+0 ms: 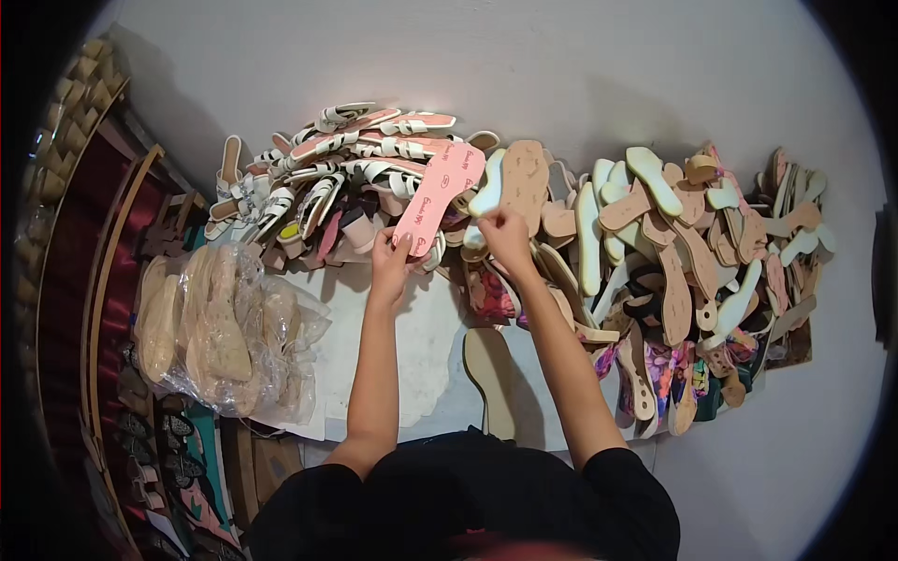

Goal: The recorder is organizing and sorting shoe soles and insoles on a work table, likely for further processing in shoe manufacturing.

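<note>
My left hand (391, 266) grasps the pink insole (438, 198) by its near end, thumb laid over the printed face and the other fingers mostly hidden behind it. My right hand (507, 241) is curled in front of the tan insole (526, 182), its fingertips by the white insole (485, 194); I cannot tell whether it pinches either one or only touches. The pink insole is up in front of the white-strapped sandals (360, 150), left of the tan one and above the white sheet (374, 332). To hold it well, I judge that I should keep the pinch light and close to that near end, so the flat piece does not bend or twist, and keep its far end from catching on the straps behind. My right fingers would do best with one edge alone, so that the neighbouring pieces stay put. The pink insole's long axis slants from my left hand away and to the right, the free end pointing far-right, printed face toward me. The tan insole's axis runs more nearly straight away from me.
</note>
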Demonstrator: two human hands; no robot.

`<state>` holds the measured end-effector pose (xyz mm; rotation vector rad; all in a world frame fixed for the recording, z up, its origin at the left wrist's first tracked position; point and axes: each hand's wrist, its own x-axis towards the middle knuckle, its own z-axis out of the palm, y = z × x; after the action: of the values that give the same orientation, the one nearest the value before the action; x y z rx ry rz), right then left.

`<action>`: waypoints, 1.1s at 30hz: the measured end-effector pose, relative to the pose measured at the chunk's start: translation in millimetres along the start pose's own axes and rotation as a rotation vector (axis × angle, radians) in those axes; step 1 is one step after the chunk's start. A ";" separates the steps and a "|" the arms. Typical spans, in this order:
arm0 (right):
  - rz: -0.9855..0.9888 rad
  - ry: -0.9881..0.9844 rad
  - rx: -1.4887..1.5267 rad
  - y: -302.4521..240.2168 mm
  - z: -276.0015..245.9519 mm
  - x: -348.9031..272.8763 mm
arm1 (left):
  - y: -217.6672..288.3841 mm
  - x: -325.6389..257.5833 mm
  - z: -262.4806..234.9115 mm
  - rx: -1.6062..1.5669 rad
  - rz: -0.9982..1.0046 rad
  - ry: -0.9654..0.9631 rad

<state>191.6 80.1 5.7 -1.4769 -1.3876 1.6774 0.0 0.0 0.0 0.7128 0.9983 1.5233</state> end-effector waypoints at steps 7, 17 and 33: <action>-0.827 0.684 -1.207 2.6 -9.7 33.8 | -6.1 -0.1 -0.2 0.002 0.022 -0.043; -0.640 0.845 0.664 -14.9 -49.3 6.6 | 6.9 -10.1 11.5 -0.048 0.017 -0.161; -0.418 0.449 0.002 91.0 -13.8 -98.6 | -40.5 -9.5 65.8 0.296 0.094 -0.307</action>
<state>254.3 -32.4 -34.4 -1.3378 -1.3213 1.0161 77.5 5.2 -4.8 1.1798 0.9745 1.3066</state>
